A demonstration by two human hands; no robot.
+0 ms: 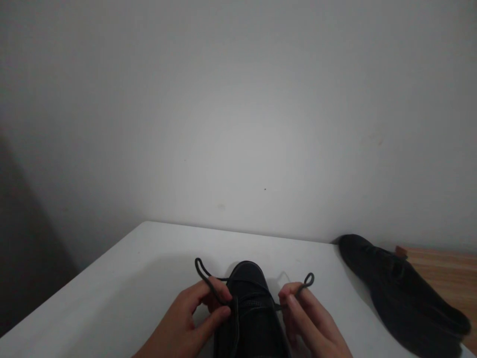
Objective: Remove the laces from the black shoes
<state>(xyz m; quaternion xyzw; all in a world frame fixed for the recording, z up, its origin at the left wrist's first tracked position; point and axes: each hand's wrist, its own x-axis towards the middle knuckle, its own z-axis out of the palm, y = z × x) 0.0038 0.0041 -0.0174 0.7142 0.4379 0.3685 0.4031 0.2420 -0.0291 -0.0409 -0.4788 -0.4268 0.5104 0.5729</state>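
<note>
A black shoe (249, 278) stands on the white table with its toe pointing away from me; its rear runs out of the bottom of the view. My left hand (194, 313) is at the shoe's left side, thumb and index finger pinched on a dark shoelace (201, 271) that loops up above the fingers. At the right side, my right hand (307, 315) pinches another part of the lace, and a small loop (309, 279) sticks out past the fingers. The lace crosses over the front of the shoe between both hands.
A second black shoe (400, 293) lies at the right, toe near the wall. Behind it is a wood-grain surface (447, 273). The white table (149, 248) meets a grey-white wall (238, 124) at the back; its left edge slants toward me.
</note>
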